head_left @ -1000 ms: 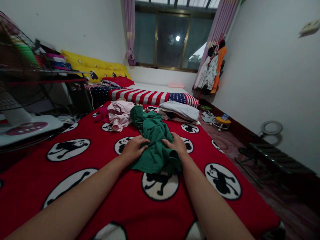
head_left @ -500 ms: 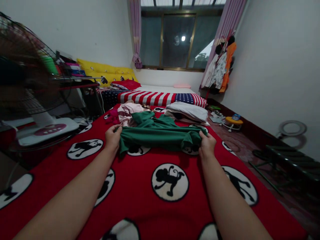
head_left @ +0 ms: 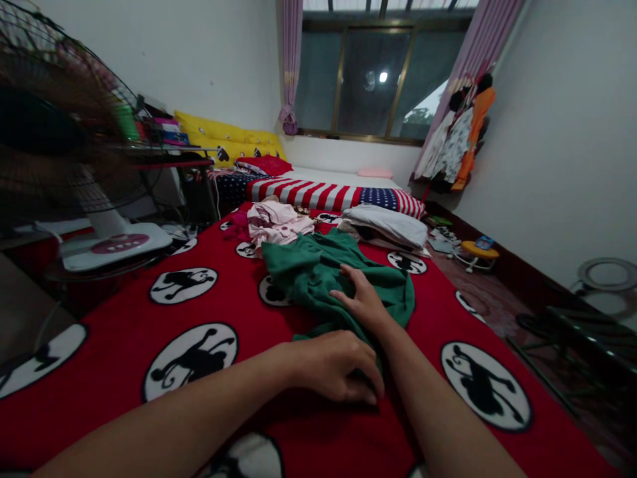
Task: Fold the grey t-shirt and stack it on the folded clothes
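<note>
Shirt (head_left: 318,265) on bed (head_left: 124,318), mid. Clothes pile (head_left: 276,222) behind it, pillow (head_left: 385,224) behind-right. Fan (head_left: 64,166) left of bed. Stool (head_left: 478,252) on floor, right.

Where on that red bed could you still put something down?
The red monkey-print blanket is bare between the fan base and the green garment, and right of it. Crowded: both hands, left hand and right hand, and the pink clothes behind.

Bare arms, bare hands
Both forearms were unsleeved; the left hand (head_left: 334,364) and right hand (head_left: 365,302) wore no gloves or rings.
</note>
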Action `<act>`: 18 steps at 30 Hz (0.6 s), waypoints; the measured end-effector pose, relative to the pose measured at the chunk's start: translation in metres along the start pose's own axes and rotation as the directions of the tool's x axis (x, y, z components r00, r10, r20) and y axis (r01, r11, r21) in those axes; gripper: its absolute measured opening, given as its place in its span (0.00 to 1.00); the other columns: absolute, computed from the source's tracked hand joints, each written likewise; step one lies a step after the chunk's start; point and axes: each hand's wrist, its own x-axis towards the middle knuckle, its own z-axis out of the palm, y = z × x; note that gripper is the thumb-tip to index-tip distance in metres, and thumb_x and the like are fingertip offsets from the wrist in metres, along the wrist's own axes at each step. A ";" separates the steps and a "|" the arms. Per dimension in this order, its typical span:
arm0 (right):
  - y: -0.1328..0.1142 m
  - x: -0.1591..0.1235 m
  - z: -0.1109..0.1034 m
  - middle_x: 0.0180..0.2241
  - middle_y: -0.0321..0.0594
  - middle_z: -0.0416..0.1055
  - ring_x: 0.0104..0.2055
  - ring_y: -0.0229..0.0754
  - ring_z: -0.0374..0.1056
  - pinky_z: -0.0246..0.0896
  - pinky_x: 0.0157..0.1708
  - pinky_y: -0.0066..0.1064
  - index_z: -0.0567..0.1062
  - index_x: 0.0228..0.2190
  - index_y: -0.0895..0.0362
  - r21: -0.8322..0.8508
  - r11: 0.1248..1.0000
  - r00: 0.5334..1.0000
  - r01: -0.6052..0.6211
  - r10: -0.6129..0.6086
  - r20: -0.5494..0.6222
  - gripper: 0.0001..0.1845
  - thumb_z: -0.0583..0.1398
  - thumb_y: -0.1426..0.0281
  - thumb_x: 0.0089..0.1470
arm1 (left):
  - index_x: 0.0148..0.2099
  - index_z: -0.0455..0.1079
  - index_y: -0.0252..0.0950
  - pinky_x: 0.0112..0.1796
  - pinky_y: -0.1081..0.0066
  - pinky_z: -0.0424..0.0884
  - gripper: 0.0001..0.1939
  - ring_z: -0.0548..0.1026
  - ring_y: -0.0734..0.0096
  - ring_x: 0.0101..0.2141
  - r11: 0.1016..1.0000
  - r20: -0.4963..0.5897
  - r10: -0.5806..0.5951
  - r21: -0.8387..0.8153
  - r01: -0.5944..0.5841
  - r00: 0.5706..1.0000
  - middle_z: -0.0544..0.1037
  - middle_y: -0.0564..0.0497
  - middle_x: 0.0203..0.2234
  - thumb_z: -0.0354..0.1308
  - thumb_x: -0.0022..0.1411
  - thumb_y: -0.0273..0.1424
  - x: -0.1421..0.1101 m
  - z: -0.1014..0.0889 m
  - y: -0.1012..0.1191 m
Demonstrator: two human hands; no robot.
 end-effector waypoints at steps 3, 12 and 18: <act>0.008 -0.001 0.004 0.47 0.46 0.68 0.51 0.48 0.65 0.60 0.53 0.42 0.76 0.43 0.55 -0.123 0.990 0.994 0.070 -0.058 0.097 0.19 0.66 0.65 0.47 | 0.40 0.76 0.34 0.36 0.76 0.71 0.07 0.77 0.71 0.32 0.997 -0.193 -0.080 -0.030 0.075 0.978 0.80 0.48 0.32 0.60 0.60 0.30 -0.002 -0.009 0.003; 0.019 0.004 -0.020 0.45 0.44 0.69 0.49 0.46 0.66 0.61 0.52 0.41 0.76 0.43 0.54 -0.252 0.968 0.997 0.009 -0.028 -0.073 0.16 0.60 0.74 0.50 | 0.50 0.74 0.39 0.56 0.55 0.60 0.23 0.67 0.53 0.55 0.620 -0.813 -0.319 0.211 0.756 0.487 0.71 0.44 0.53 0.64 0.50 0.36 -0.067 -0.092 -0.083; 0.030 0.003 -0.029 0.47 0.49 0.69 0.49 0.49 0.67 0.62 0.52 0.40 0.74 0.47 0.59 -0.350 0.928 0.990 -0.130 0.104 -0.090 0.23 0.62 0.71 0.46 | 0.24 0.75 0.38 0.48 0.61 0.67 0.06 0.75 0.54 0.40 0.665 -0.895 -0.424 -0.204 0.719 0.138 0.78 0.48 0.28 0.63 0.37 0.27 -0.112 -0.116 -0.113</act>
